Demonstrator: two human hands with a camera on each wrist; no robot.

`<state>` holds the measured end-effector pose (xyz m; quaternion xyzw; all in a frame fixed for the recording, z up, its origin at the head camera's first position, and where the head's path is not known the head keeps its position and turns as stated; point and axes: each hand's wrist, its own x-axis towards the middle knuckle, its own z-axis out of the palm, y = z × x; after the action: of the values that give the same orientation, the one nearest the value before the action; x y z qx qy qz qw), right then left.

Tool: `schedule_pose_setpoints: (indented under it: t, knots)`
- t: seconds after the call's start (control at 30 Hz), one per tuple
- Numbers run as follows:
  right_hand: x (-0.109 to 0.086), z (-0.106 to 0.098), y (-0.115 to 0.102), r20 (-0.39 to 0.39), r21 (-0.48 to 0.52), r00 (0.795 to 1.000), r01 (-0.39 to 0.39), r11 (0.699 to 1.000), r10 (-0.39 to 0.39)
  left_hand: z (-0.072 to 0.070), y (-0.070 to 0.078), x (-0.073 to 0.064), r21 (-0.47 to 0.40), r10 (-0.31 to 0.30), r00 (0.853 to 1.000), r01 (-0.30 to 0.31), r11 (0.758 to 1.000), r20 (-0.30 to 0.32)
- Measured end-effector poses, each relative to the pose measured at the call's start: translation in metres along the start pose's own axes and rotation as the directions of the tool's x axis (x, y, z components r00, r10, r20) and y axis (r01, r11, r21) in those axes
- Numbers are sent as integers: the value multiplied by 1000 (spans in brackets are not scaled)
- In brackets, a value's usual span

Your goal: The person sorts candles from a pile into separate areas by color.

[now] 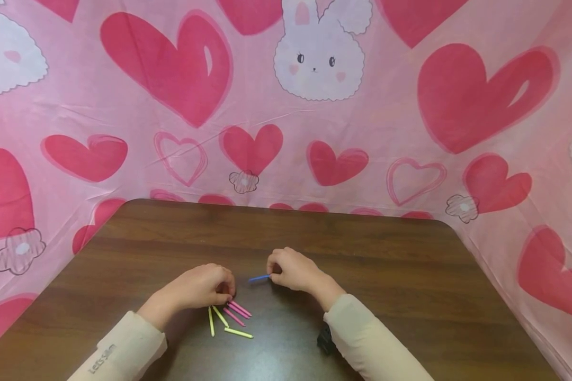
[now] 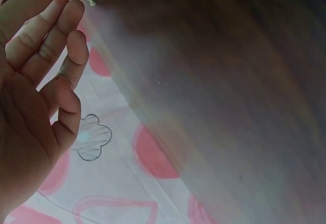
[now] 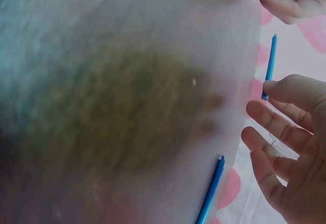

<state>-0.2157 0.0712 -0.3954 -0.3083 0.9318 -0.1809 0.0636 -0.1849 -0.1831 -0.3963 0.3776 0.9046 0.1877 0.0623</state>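
My left hand is lowered at the left of the table's middle, thumb and fingertips meeting at the upper end of a pink candle. More pink lies close beside it, including a separate pink candle. Three yellow candles are spread below that hand. My right hand pinches a thin blue candle by one end, its other end pointing left. In the right wrist view this blue candle sticks out past the thumb, and a second blue candle shows lower down, hidden in the head view.
The dark wooden table has rounded far corners. Behind and beside it hangs a pink cloth printed with hearts and rabbits. A small black object shows by the right sleeve.
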Motion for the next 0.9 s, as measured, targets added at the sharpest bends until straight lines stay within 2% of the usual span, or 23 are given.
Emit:
schedule_pose_setpoints:
  t: [0.3, 0.57, 0.7, 0.9]
  knots:
    - [-4, -10, 11, -32, 92, 999, -1, 996, 4, 0, 1, 1, -16, -10, 1000, 11, 1000, 26]
    - [-9, -21, 23, -98, 249, 995, 28, 968, -3, -2, 0, 2, -11, -8, 999, 8, 1000, 34]
    - [-11, -27, 28, -116, 293, 993, 13, 956, 22, -2, -1, 2, -14, -11, 999, 12, 1000, 41]
    - [-16, -31, 36, -123, 307, 990, -27, 951, 68, -1, -1, 2, -18, -20, 999, 21, 1000, 50]
